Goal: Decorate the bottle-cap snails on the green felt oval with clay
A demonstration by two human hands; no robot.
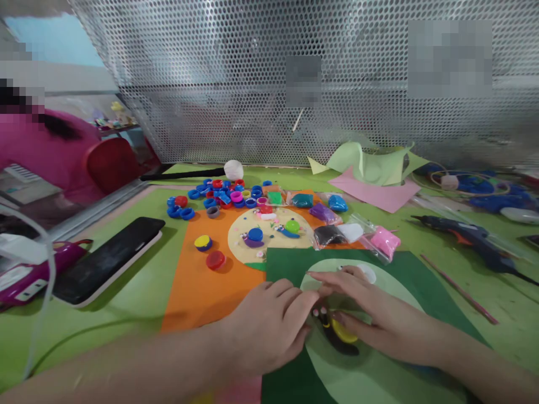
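A: What are the hands doing?

B: Both rest on the pale green felt oval (391, 381) glued to the dark green felt sheet (290, 264), at the six o'clock end of the worktop (126, 292). The left hand (269, 325) lies flat, fingers pressed together, its tips touching a small black-and-yellow clay figure (339, 334). The right hand (374, 308) arches over that figure, fingers close together; whether it pinches the clay I cannot tell.

A: Which step is that, in your view?

B: Pressing or shaping the clay piece onto the oval, I judge. The next move calls for a light, steady push so the soft clay keeps its form.

A: And more clay?

B: Small plastic bags of coloured clay (385, 240) lie at twelve o'clock from the hands, with loose blue and red bottle caps (219, 196) beyond at eleven. A black glue gun (467, 235) sits at two o'clock.
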